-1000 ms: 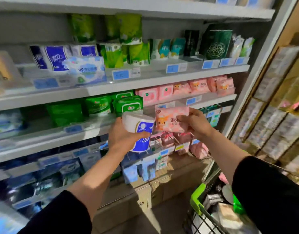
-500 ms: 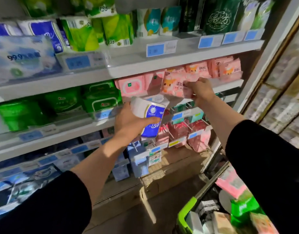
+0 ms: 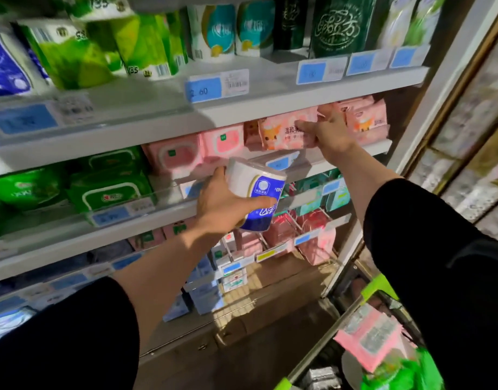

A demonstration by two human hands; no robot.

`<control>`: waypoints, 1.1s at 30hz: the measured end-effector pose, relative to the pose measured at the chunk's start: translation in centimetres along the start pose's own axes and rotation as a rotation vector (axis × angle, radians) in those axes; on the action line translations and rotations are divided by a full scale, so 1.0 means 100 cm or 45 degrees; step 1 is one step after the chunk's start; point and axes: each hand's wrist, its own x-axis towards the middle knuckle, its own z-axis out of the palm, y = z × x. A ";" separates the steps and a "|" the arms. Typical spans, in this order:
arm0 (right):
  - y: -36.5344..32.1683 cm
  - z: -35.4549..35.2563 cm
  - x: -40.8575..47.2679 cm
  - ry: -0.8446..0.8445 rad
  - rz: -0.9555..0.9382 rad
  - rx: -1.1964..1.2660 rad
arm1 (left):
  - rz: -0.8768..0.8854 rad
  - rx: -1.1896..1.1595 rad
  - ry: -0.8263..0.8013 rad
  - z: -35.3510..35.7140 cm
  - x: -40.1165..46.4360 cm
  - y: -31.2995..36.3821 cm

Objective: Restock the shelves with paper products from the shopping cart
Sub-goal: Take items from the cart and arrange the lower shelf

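Note:
My right hand [image 3: 328,133] grips a pink tissue pack [image 3: 284,134] with a cartoon animal on it, holding it against the row of pink packs [image 3: 367,119] on the second shelf [image 3: 340,157]. My left hand [image 3: 223,202] holds a white and blue toilet paper roll [image 3: 259,192] in front of the shelf edge, lower and to the left. The shopping cart [image 3: 380,285] with its green rim sits at the bottom right; a pink pack [image 3: 368,337] and green packs [image 3: 396,372] lie in it.
The upper shelf [image 3: 270,94] carries green, blue, teal and dark green paper rolls with blue price tags. Green wipes packs [image 3: 110,184] stand left of the pink ones. Lower shelves hold pink and blue packs on hooks. A white upright [image 3: 444,80] bounds the unit on the right.
My right hand rose with the pink pack from mid-height up to the second shelf and set it among the pink packs. My left hand stayed closed on the roll. The view moved closer.

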 end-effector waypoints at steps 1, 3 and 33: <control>0.002 -0.003 0.006 -0.038 -0.001 -0.061 | -0.034 -0.017 0.002 0.004 0.002 -0.001; 0.006 -0.008 0.018 -0.130 0.027 -0.180 | -0.084 -0.043 0.007 0.010 0.007 -0.003; 0.038 -0.005 -0.085 -0.029 -0.060 -0.242 | -0.205 -0.740 -0.190 0.011 -0.006 -0.002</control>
